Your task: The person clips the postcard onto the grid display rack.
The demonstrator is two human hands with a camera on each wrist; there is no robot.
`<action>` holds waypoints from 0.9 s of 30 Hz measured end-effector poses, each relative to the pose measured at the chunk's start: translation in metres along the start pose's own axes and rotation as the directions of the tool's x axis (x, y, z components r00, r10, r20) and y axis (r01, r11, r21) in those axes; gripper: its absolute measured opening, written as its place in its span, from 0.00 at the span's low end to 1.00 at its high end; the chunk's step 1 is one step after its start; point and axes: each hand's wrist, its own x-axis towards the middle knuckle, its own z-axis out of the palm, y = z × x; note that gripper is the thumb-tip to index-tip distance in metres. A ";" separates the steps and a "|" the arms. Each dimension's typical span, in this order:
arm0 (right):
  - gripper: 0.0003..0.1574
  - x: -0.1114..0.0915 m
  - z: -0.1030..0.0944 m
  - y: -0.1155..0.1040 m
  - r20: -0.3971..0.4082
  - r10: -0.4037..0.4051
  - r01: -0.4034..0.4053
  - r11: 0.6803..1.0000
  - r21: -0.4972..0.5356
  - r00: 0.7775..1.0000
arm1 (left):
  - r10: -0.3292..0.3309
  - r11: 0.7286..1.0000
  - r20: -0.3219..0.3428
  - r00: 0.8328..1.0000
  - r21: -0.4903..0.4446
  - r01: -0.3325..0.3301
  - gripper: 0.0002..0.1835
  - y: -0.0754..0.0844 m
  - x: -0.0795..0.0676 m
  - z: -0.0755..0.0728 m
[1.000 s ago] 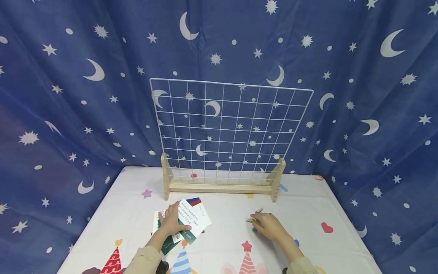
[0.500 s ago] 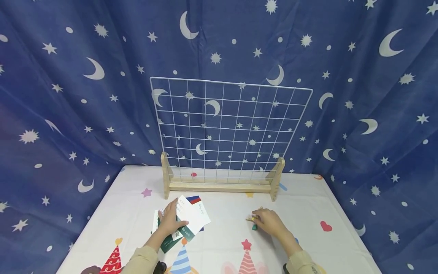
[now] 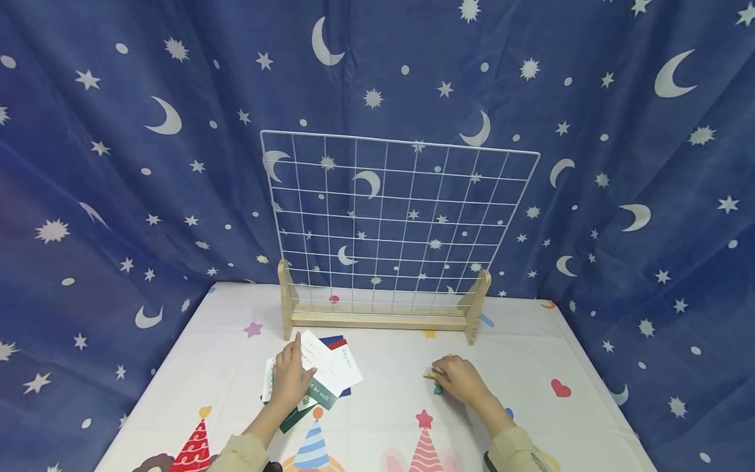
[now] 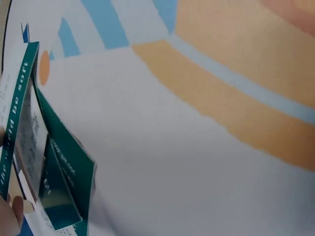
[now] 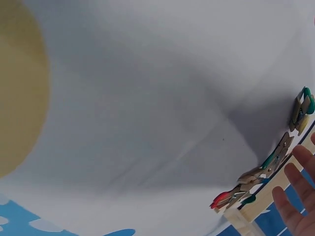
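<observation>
My left hand point(image 3: 289, 379) pinches a white card with a green band point(image 3: 324, 370) on top of a small pile of cards. In the left wrist view this card point(image 4: 19, 98) stands tilted up off the green cards point(image 4: 74, 167) beneath it. My right hand point(image 3: 464, 380) reaches low over several small wooden clothespins point(image 3: 430, 375). The right wrist view shows its fingers point(image 5: 293, 179) fairly straight beside those clothespins point(image 5: 270, 162), which carry red, green and yellow decorations; the thumb is outside that view.
Behind both hands stands a white wire grid point(image 3: 389, 216) in a wooden base point(image 3: 380, 321). A white tablecloth point(image 3: 519, 341) with printed hats and hearts covers the table. A blue curtain point(image 3: 224, 85) with moons and stars hangs behind.
The left hand has shifted slightly back with the top card, which now sits a little more to the left. The right fingers have drawn in over the clothespins, hiding one of them.
</observation>
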 end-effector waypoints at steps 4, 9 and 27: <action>0.08 0.004 0.001 -0.003 0.000 0.013 -0.013 1.000 -0.016 1.000 | -0.088 0.994 -0.042 0.995 -0.069 0.085 0.45 0.006 0.000 -0.008; 0.06 0.008 0.003 -0.004 0.003 0.017 -0.017 0.999 -0.036 1.000 | -0.218 0.968 -0.045 0.975 -0.133 0.210 0.45 0.013 -0.002 -0.019; 0.07 0.010 0.019 -0.007 -0.037 0.048 -0.053 0.986 -0.160 0.998 | -0.266 0.930 0.122 0.956 -0.228 0.288 0.30 0.009 -0.021 -0.055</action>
